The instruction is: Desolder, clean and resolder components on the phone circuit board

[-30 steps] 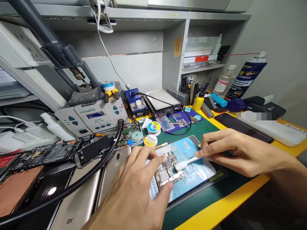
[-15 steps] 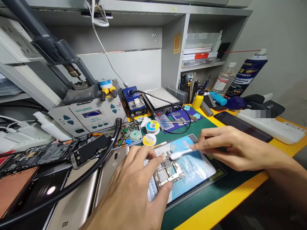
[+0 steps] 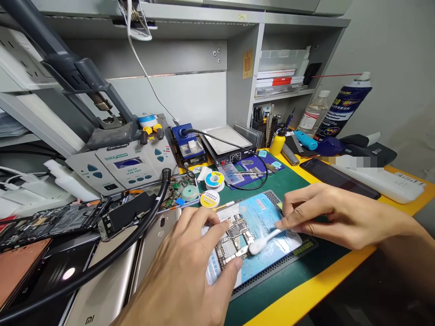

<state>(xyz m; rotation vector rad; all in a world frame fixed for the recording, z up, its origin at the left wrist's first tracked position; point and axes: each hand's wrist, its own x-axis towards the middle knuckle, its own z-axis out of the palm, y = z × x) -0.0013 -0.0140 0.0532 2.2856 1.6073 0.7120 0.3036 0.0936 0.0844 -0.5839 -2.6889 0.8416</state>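
Note:
A bare circuit board (image 3: 234, 240) lies on a blue and white sheet (image 3: 272, 226), which rests on a grey perforated pad over the green mat. My left hand (image 3: 190, 262) grips the board by its edges, the index finger at its upper end and the thumb at its lower end. Between the fingertips of my right hand (image 3: 326, 213) is a white swab (image 3: 260, 245). Its thick tip touches or lies just over the board's right edge, near the lower end.
Solder spools (image 3: 210, 198) and a hot air station (image 3: 122, 163) stand behind my left hand. A black hose (image 3: 136, 235) crosses several phones at left. A dark phone (image 3: 340, 177) lies behind my right hand. Bottles and a spray can (image 3: 345, 108) stand at the back right.
My right hand has brought the swab tip down from the board's upper part to its lower right edge. My left hand still holds the board. The whole view has shifted slightly.

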